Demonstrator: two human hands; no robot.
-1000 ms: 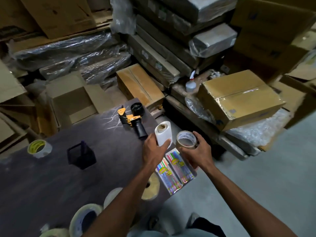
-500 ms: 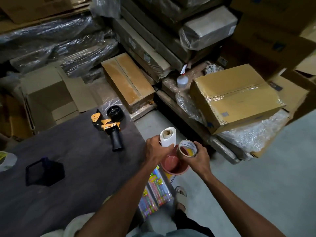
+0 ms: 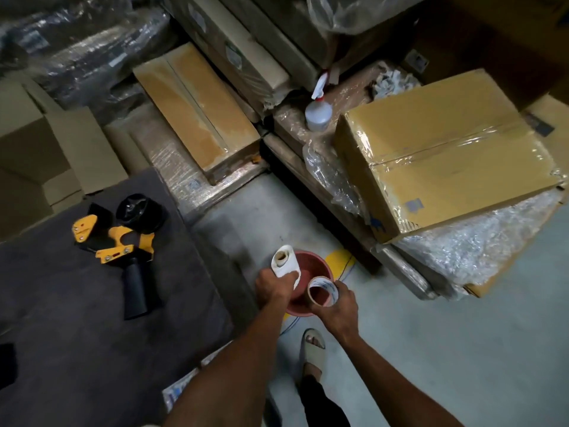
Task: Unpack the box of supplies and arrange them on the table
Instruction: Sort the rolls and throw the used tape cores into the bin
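Observation:
My left hand (image 3: 272, 286) grips a white paper roll (image 3: 284, 261), held upright just right of the table's edge. My right hand (image 3: 337, 303) holds a tape roll (image 3: 323, 291) with a white-printed core, its hole facing up. Both hands hover over a red round tub (image 3: 311, 263) on the floor. The dark table (image 3: 77, 349) fills the lower left. A yellow and black tape dispenser (image 3: 123, 241) lies on it. A corner of a coloured packet (image 3: 177, 392) shows at the table's near edge under my left forearm.
A taped cardboard box (image 3: 446, 152) sits on bubble wrap at the right. A spray bottle (image 3: 318, 110) stands behind it. Flat cartons and wrapped bundles are stacked at the back. My sandalled foot (image 3: 312, 349) stands on the grey concrete floor. A black object (image 3: 6, 362) touches the left frame edge.
The view has swung right and down. Both hands, still holding the paper roll and tape roll, have moved off the table to above the red tub on the floor.

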